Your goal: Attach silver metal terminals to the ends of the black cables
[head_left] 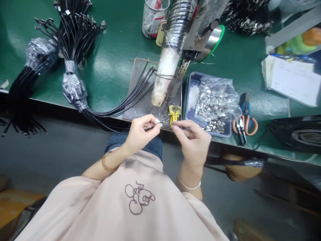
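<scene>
My left hand (144,131) is closed in a pinch on the end of a black cable, its thin bare tip (165,121) pointing right. My right hand (192,139) is closed just across from it, thumb and forefinger pressed together; whatever lies between them is too small to make out. Between and beyond the hands a small yellow holder (175,113) sits at the front edge of a dark board (140,87). Several black cables (135,95) curve over that board from a film-wrapped bundle (74,87) on the left.
Above the board hang a white-ended duct hose (164,72) and a soldering fixture (179,75), with a solder spool (214,42) behind. At right stand a blue tray (227,130) of small metal connectors, orange-handled scissors (251,125) and papers (293,80). More bundled cables (41,57) lie far left.
</scene>
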Available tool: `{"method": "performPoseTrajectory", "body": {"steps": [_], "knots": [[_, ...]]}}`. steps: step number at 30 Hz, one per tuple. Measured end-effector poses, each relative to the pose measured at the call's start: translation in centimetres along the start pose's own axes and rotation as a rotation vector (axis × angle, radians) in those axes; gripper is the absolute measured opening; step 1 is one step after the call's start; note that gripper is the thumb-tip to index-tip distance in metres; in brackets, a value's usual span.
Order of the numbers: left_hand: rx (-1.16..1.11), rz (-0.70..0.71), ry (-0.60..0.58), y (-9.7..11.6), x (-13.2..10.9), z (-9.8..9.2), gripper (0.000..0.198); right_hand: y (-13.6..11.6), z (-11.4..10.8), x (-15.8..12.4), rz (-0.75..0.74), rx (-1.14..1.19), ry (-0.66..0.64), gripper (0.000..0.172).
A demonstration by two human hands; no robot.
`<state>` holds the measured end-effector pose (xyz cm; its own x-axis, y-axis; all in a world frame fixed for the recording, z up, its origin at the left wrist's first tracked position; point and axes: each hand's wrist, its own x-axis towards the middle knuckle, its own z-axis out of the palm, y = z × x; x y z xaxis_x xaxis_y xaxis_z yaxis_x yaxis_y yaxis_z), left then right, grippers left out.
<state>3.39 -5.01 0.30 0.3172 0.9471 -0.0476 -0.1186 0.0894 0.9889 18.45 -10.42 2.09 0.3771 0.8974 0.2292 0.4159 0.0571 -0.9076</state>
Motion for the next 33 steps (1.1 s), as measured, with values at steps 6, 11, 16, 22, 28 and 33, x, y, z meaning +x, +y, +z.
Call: {"method": "performPoseTrajectory", "body": {"steps": [6,11,16,22,28,33], "knots": [[0.199,0.149,0.005,0.2,-0.3,0.2,0.019,0.8,1.6,-0.1,-0.09,0.003,-0.055,0.02],[0.283,0.265,0.008,0.1,-0.2,0.2,0.021,0.7,1.3,0.0,-0.108,-0.027,-0.082,0.02],[0.336,0.314,0.008,0.0,-0.2,0.1,0.021,0.5,1.2,0.0,-0.139,-0.113,-0.085,0.022],[0.35,0.315,-0.014,0.1,-0.2,0.0,0.021,0.3,1.2,0.0,-0.21,-0.169,-0.084,0.023],[0.34,0.317,-0.019,0.1,-0.3,-0.1,0.021,0.3,1.4,0.1,-0.214,-0.153,-0.099,0.025],[0.36,0.384,-0.019,0.0,-0.2,-0.1,0.022,0.3,1.7,-0.1,-0.269,-0.24,-0.069,0.026]]}}
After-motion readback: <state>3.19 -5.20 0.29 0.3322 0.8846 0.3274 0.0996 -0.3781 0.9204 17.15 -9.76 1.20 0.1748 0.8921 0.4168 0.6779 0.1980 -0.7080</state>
